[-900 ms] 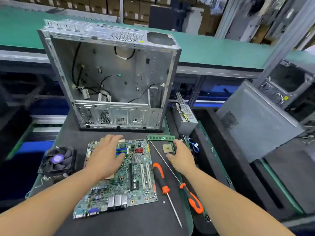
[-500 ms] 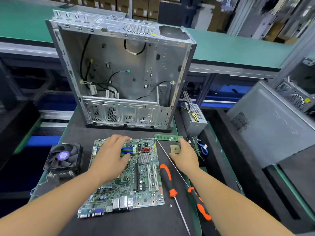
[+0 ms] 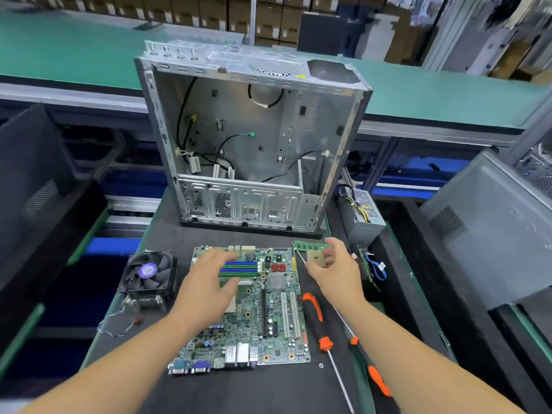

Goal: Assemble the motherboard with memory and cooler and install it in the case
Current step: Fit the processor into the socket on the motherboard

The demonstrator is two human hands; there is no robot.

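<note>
The board (image 3: 254,306) lies mid-desk (image 3: 268,389), in front of the open case (image 3: 251,138) at the far edge. The left hand (image 3: 209,282) rests spread on it. The right hand (image 3: 337,273) pinches the chip (image 3: 316,258) beside the memory (image 3: 307,245); the cooler (image 3: 148,274) sits at the left edge.

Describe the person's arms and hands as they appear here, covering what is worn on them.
Both forearms come in bare from the bottom of the head view, with no sleeves showing. The left hand and right hand wear no gloves, and no watch, ring, wrist strap or marking can be seen on either. The fingers are slightly blurred, so fine detail such as the nails cannot be made out.
</note>
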